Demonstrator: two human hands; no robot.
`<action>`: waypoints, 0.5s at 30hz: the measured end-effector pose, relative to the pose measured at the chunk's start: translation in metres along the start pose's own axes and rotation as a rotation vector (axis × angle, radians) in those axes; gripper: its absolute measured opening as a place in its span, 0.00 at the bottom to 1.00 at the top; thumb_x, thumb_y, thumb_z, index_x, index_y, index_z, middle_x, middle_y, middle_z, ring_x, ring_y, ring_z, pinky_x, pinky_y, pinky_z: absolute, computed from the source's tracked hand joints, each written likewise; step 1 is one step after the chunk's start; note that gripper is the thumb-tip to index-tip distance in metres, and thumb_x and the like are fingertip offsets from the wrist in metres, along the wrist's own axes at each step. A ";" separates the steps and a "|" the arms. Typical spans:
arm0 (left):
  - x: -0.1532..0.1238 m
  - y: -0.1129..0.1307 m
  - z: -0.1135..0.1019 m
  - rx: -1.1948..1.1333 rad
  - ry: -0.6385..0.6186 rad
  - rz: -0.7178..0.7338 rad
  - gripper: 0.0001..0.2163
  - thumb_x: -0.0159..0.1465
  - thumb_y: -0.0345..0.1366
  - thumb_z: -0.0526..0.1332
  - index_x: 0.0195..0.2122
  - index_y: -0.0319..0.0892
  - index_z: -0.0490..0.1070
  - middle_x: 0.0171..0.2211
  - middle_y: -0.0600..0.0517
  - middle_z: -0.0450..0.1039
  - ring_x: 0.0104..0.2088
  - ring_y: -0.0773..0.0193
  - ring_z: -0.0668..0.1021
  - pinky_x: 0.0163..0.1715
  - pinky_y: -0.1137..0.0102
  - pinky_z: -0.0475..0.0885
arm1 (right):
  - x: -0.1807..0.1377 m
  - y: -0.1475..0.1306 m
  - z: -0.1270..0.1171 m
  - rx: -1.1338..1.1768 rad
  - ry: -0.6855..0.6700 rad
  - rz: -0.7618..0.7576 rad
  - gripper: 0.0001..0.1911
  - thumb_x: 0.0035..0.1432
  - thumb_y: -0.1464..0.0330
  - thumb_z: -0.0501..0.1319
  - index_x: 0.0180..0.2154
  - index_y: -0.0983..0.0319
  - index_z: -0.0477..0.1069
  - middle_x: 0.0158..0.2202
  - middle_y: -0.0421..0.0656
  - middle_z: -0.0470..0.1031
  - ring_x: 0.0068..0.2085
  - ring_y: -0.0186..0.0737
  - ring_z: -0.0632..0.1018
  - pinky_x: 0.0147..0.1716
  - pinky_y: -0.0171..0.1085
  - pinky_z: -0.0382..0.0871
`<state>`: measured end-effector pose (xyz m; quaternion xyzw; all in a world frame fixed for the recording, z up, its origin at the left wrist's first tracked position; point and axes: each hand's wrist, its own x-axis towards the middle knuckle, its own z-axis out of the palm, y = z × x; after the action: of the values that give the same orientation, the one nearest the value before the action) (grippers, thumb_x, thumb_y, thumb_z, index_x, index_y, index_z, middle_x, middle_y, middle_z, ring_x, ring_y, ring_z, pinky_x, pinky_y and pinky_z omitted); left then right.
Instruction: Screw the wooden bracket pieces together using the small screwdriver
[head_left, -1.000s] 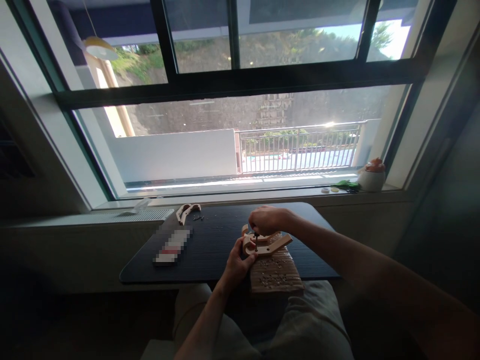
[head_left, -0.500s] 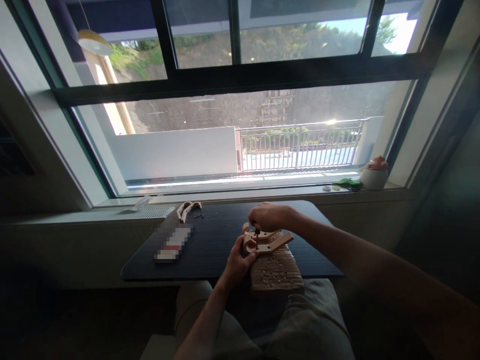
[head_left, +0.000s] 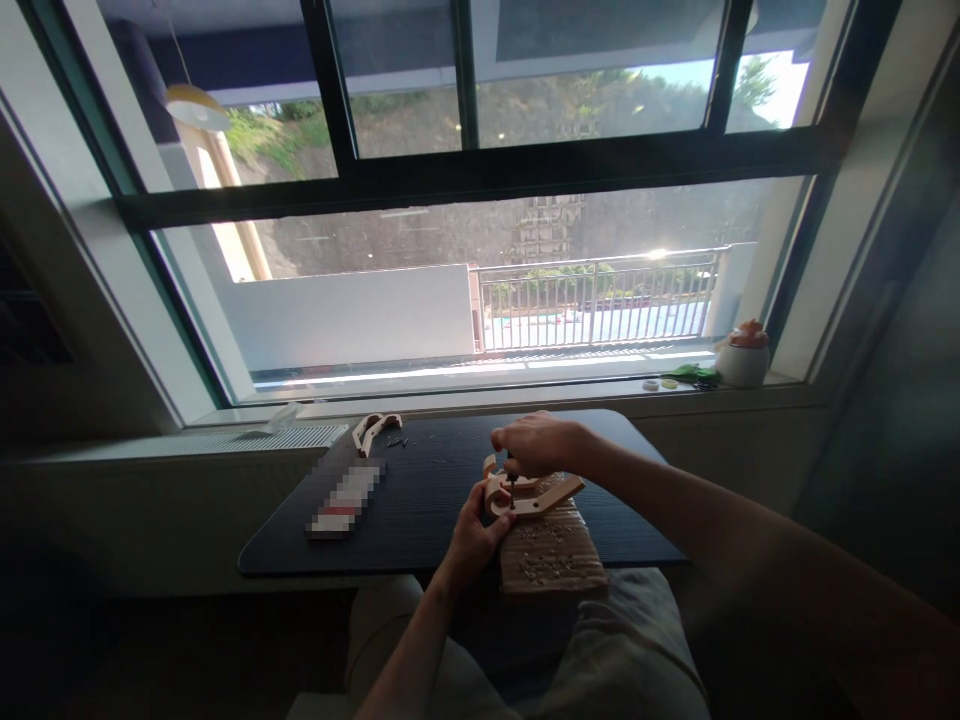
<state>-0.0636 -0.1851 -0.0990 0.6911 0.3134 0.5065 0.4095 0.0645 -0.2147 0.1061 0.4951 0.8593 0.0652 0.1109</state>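
Observation:
My left hand (head_left: 476,530) grips the curved end of a pale wooden piece (head_left: 551,498), thumb on its near side. The piece has small dark holes and lies over a brown, ridged block (head_left: 553,560) dotted with many small marks. Above it, my right hand (head_left: 536,443) is closed around the handle of a screwdriver (head_left: 512,487). Its dark shaft points straight down into the wood beside my left thumb. The handle is mostly hidden in my fist.
On the dark table (head_left: 427,520), similar curved wooden pieces (head_left: 370,432) lie at the far left beside a few small screws (head_left: 397,442). A blurred-out packet (head_left: 345,503) is nearer. A white pot (head_left: 742,360) stands on the windowsill, right.
My right hand has turned slightly on the screwdriver, its fingers shifted. My left hand keeps its hold on the wooden piece. The whole view has tipped up a little.

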 end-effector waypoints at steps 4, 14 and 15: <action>0.000 0.001 0.000 -0.007 0.004 -0.007 0.16 0.54 0.34 0.62 0.44 0.42 0.65 0.38 0.52 0.73 0.39 0.63 0.73 0.44 0.69 0.66 | 0.000 0.000 0.001 0.003 -0.004 -0.039 0.14 0.53 0.69 0.57 0.40 0.65 0.74 0.39 0.50 0.77 0.39 0.44 0.75 0.33 0.35 0.63; 0.000 0.002 0.001 -0.016 0.000 0.009 0.14 0.55 0.33 0.61 0.43 0.43 0.65 0.38 0.52 0.72 0.39 0.63 0.73 0.46 0.69 0.65 | 0.011 0.002 0.010 -0.003 -0.010 -0.061 0.13 0.53 0.70 0.57 0.38 0.69 0.75 0.38 0.52 0.77 0.38 0.43 0.75 0.33 0.34 0.62; 0.000 0.001 0.001 -0.022 -0.001 0.013 0.14 0.55 0.33 0.61 0.43 0.42 0.65 0.38 0.52 0.72 0.39 0.63 0.73 0.46 0.69 0.65 | 0.011 0.003 0.010 -0.002 -0.011 -0.058 0.13 0.53 0.70 0.57 0.39 0.68 0.75 0.38 0.51 0.77 0.38 0.43 0.75 0.33 0.34 0.62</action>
<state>-0.0628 -0.1857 -0.0978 0.6889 0.3032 0.5119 0.4141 0.0637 -0.2038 0.0960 0.4699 0.8727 0.0601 0.1180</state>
